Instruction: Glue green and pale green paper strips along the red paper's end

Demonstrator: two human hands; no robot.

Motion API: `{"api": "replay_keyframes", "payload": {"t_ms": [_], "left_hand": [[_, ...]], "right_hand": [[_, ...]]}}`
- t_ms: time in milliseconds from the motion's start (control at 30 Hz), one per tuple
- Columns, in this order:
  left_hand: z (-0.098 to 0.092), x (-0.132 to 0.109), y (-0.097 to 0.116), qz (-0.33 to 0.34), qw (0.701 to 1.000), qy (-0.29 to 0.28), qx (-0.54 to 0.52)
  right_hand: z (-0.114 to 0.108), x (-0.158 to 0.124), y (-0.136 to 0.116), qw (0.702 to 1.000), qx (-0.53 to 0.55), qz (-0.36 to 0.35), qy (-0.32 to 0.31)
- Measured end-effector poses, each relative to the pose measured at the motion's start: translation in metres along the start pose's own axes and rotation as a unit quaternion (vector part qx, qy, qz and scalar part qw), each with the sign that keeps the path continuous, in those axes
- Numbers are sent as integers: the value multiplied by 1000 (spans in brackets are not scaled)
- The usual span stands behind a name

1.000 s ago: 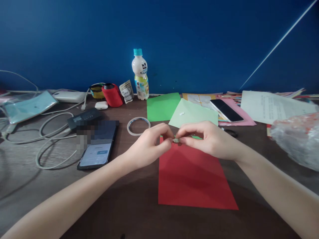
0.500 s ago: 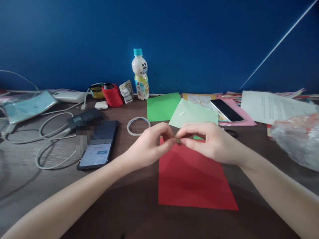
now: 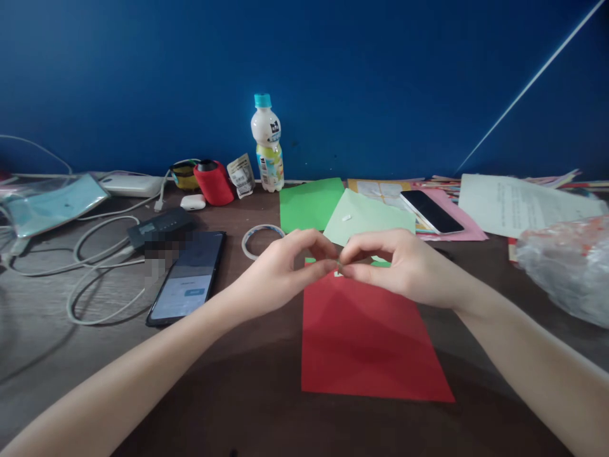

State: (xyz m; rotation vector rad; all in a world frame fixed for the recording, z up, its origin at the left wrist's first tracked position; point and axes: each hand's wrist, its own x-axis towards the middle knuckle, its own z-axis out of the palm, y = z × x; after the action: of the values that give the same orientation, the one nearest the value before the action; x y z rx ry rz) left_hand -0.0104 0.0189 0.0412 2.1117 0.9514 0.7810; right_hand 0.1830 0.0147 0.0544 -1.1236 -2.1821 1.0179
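Note:
Both hands meet over the top edge of a red paper sheet (image 3: 371, 343), fingertips pinched together. My left hand (image 3: 290, 266) and my right hand (image 3: 394, 263) are closed around something tiny, mostly hidden between thumbs and index fingers. A small pale bit (image 3: 338, 273) shows just below the fingertips. Behind the hands lies a light green sheet (image 3: 368, 212) with a small white piece (image 3: 347, 218) on it, overlapping a bright green sheet (image 3: 309, 203). A roll of tape (image 3: 247, 242) lies flat behind my left hand.
A dark phone (image 3: 188, 279), coiled cables (image 3: 71, 298) and a black device (image 3: 159, 227) lie left. A bottle (image 3: 269, 149) stands by the blue wall, near a red object (image 3: 215, 184). To the right are a white phone (image 3: 432, 211), printed paper (image 3: 518, 203) and crumpled plastic (image 3: 571, 266).
The fingertips have drawn closer together, and the small brownish thing between them is now mostly hidden. A pale bit shows beneath them. Both hands have shifted very slightly upward.

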Motion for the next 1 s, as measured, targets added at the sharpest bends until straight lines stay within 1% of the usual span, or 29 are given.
{"api": "replay_keyframes", "payload": {"t_ms": [100,167,267,433,567,600,633,667,733,767,800,833,900,1000], "left_hand": [[-1,1,-1,-22,999,-37,-20],[-1,1,-1,-28,998,-46,-10],[-2,2,-1,-27,998,-49,4],[-6,2,1,-24,998,-53,-8],[-6,2,-1,-30,998,-50,-14],[-6,2,-1,-35,998,-43,-16],[-5,2,-2,-40,998,-32,-20],[-4,3,-3,-48,998,-19,-25],[-2,3,-5,-65,997,13,-37],[-1,4,-6,-74,996,28,-43],[1,4,-6,-79,995,41,-50],[2,4,-6,-81,994,51,-58],[3,4,-6,-77,992,62,-78],[6,3,-3,-64,990,68,-107]], "right_hand": [[-2,-1,-1,1000,4,-3,-11],[-3,-1,-1,1000,7,-4,-16],[-6,-1,0,1000,7,-1,-15],[-10,1,3,1000,-1,12,-9],[-8,3,8,1000,-19,16,-11],[-7,4,9,999,-37,8,6],[-5,5,11,997,-62,-7,40],[-3,6,13,992,-90,-29,88],[1,8,16,966,-143,-82,201],[3,8,16,951,-160,-108,243],[5,8,16,939,-169,-132,268],[8,8,15,933,-171,-153,276],[12,7,12,935,-165,-178,259],[19,5,9,946,-153,-171,228]]}}
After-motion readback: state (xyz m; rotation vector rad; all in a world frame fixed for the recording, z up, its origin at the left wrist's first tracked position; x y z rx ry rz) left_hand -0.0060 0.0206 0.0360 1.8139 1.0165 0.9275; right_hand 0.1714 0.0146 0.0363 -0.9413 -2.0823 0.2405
